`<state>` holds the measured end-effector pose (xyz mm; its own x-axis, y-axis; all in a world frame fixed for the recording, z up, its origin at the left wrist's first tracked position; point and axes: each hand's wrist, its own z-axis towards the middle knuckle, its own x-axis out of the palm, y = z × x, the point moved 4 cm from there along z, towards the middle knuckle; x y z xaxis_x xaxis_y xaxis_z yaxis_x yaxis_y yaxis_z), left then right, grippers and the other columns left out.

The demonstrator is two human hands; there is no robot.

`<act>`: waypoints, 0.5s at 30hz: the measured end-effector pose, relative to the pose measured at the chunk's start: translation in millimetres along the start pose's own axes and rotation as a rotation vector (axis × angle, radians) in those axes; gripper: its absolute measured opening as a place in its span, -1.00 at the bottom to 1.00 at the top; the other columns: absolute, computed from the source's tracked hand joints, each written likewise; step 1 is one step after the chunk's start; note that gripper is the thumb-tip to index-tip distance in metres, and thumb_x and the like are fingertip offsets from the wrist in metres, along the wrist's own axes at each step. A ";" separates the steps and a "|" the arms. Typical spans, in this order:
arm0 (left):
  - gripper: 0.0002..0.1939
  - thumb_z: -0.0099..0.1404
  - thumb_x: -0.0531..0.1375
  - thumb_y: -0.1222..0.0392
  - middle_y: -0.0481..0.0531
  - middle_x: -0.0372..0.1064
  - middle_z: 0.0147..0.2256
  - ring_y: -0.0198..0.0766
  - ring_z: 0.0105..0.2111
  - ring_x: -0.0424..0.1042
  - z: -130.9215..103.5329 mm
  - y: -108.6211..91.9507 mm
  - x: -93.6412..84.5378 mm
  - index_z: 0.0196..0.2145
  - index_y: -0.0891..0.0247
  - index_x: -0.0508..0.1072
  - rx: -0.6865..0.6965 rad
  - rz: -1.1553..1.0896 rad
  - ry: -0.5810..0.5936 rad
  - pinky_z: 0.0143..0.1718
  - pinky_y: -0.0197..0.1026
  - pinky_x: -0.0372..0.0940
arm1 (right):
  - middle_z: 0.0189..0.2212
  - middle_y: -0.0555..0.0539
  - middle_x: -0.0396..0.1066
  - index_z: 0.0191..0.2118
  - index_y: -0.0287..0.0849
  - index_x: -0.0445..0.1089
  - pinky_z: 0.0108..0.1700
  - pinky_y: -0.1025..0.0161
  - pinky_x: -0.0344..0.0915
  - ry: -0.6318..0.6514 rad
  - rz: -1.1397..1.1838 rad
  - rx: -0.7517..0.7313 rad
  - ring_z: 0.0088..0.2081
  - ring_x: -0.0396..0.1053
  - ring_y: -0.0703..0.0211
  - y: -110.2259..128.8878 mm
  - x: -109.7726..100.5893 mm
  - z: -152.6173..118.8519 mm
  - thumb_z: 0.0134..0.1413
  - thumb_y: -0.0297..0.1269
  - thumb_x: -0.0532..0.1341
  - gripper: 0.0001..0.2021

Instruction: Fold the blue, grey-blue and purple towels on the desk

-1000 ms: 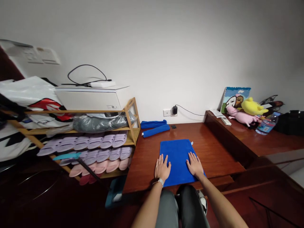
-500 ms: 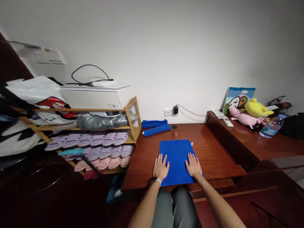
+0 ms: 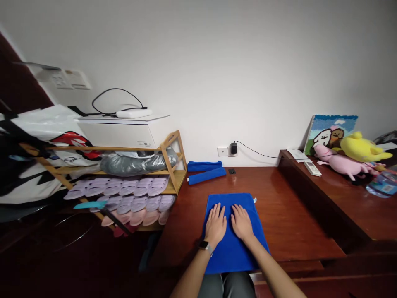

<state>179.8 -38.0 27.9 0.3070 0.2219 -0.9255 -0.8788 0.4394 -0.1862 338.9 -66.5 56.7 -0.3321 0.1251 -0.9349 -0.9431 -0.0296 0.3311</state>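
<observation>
A blue towel (image 3: 232,254) lies spread on the reddish-brown wooden desk (image 3: 288,215), its near edge at the desk's front edge. A small white tag sticks out at its far right corner. My left hand (image 3: 216,223) rests palm down on the towel's left part, fingers stretched forward, with a watch on the wrist. On the middle right of the cloth lies my right hand (image 3: 242,222), also flat with its fingers out. Both hands press on the cloth without gripping it. Behind, by the wall, are two folded blue towels (image 3: 207,176), laid lengthwise as narrow strips.
Left of the desk stands a wooden rack (image 3: 173,165) with rows of slippers (image 3: 127,186) and a white box (image 3: 120,132) on top. A raised ledge at right holds a remote (image 3: 312,168), plush toys (image 3: 359,149) and a bottle (image 3: 383,184). A plugged-in charger (image 3: 233,147) trails a cable.
My two hands have moved closer together on the towel, the right one inward from the right edge. The camera view has shifted, so the desk appears lower.
</observation>
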 end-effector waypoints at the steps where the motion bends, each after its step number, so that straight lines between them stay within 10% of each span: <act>1: -0.39 0.59 -0.14 0.14 0.12 0.12 0.52 -0.02 0.53 0.07 14.3 -4.8 4.1 0.48 0.19 0.28 0.012 -0.005 0.019 0.53 0.18 0.03 | 0.53 -0.11 0.15 0.52 -0.21 0.20 0.57 0.03 -0.15 0.040 0.017 -0.021 0.55 0.00 -0.01 8.2 5.1 11.9 0.49 -0.21 -0.16 -0.37; 5: -0.39 0.59 -0.13 0.15 0.14 0.20 0.48 -0.01 0.50 0.13 51.7 -9.0 24.6 0.49 0.19 0.26 0.000 0.005 0.087 0.50 0.19 0.08 | 0.55 -0.10 0.05 0.56 -0.21 0.11 0.58 0.03 -0.18 0.129 0.019 -0.068 0.57 -0.05 0.05 10.4 18.3 46.4 0.48 -0.26 -0.16 -0.37; 15: -0.26 0.58 -0.08 -0.13 0.32 0.15 0.49 0.12 0.51 0.09 44.4 60.4 17.9 0.51 0.38 0.20 -0.246 0.089 0.029 0.52 0.23 0.01 | 0.58 -0.16 -0.11 0.58 -0.32 -0.03 0.60 -0.10 -0.22 0.112 -0.146 0.127 0.60 -0.17 -0.02 -96.3 0.0 42.7 0.55 0.00 -0.19 -0.30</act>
<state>148.5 31.2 14.8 0.2168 0.2239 -0.9502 -0.9654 0.1935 -0.1747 430.2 -21.3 30.2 -0.1986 0.0082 -0.9801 -0.9744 0.1064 0.1983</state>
